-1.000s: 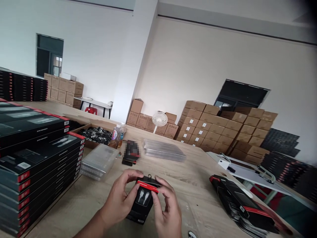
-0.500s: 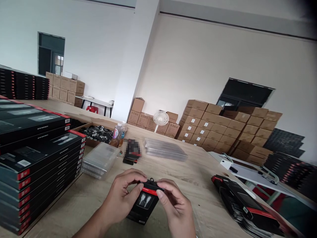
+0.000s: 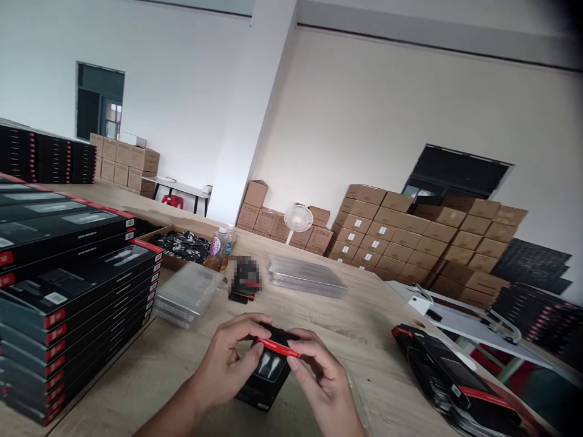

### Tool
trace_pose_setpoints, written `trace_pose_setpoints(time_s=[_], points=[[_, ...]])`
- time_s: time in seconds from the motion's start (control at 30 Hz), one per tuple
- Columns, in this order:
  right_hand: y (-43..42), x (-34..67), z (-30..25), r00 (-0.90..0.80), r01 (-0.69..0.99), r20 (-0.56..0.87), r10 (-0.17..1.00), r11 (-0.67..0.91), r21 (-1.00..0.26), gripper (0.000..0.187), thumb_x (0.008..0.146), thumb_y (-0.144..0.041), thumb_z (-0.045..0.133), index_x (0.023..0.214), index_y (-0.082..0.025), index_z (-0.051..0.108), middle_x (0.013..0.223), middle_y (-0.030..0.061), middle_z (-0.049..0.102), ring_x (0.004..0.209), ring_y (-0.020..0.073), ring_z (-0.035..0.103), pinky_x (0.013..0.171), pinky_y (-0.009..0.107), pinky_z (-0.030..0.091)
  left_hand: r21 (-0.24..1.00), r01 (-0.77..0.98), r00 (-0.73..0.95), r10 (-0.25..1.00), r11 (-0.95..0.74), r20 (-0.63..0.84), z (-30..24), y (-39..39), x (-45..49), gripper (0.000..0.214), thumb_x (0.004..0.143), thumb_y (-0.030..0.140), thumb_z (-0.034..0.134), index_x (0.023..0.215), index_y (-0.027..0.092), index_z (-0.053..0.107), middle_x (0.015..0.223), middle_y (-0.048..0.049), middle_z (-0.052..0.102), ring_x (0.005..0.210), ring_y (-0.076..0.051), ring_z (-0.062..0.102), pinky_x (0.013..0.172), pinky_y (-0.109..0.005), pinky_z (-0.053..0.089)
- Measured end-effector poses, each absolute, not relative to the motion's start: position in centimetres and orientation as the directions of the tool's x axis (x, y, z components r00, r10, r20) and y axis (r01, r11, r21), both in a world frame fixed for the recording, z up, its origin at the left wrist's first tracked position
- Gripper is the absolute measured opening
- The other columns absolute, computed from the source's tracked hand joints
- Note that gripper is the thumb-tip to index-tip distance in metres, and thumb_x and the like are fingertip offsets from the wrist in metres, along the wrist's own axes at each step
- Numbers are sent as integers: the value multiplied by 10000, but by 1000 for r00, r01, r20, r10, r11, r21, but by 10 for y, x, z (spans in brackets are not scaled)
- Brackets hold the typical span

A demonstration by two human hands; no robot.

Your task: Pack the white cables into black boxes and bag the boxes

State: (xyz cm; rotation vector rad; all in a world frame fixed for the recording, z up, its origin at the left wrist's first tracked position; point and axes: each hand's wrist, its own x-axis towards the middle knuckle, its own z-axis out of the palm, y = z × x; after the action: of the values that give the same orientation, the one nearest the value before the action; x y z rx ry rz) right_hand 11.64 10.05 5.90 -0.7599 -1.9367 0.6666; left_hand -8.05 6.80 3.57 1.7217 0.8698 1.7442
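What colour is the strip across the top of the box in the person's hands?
Red: the strip shows best in the head view.

White fan (image 3: 299,218) near cartons (image 3: 272,223); red stool (image 3: 173,201) under table (image 3: 184,186).

Both hands (image 3: 234,358) (image 3: 324,379) close together, bent inward, seemingly pinching.

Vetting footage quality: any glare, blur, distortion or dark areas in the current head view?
Head view: pale sheen on the clear plastic trays; head view: fine print on the held black box too soft to read; head view: mosaic blocks mask the dark item beside the bottles; head view: pillar leans, top-right corner goes black.
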Motion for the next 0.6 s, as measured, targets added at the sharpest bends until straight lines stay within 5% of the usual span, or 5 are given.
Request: trace_pose_setpoints(time_s=[0.1,0.2,0.4,0.6], points=[[110,114,49,-211,223,542,813,580,-783,212,800,-363,665,957,-224,699,1015,79,695,958,234,632,869,347,494,835,-93,-32,840,-542,542,25,78,-74,399,845,185,552,1235,271,559,1355,-79,522,1206,-224,517,1000,-339,417],[120,117,39,29,101,426,904,421,-901,357,742,-443,707,1001,-200,683,922,64,722,847,227,651,785,351,522,924,-237,56,945,-301,322,12,88,-66,646,813,213,597,1405,259,340,1297,-119,552,1032,-215,612,864,-325,475],[128,129,23,88,-79,308,947,315,-946,406,685,-466,759,984,-204,679,876,26,733,806,194,644,732,294,507,937,-344,119,988,-56,103,-2,96,-60,596,693,217,703,1251,169,502,1028,-91,646,840,-194,626,708,-275,453],[119,115,27,-35,-47,291,956,289,-956,400,680,-468,761,959,-189,697,889,58,742,780,215,650,715,321,514,885,-465,216,967,-20,135,6,91,-55,405,638,270,770,1000,135,647,854,-49,671,738,-161,602,666,-243,433]])
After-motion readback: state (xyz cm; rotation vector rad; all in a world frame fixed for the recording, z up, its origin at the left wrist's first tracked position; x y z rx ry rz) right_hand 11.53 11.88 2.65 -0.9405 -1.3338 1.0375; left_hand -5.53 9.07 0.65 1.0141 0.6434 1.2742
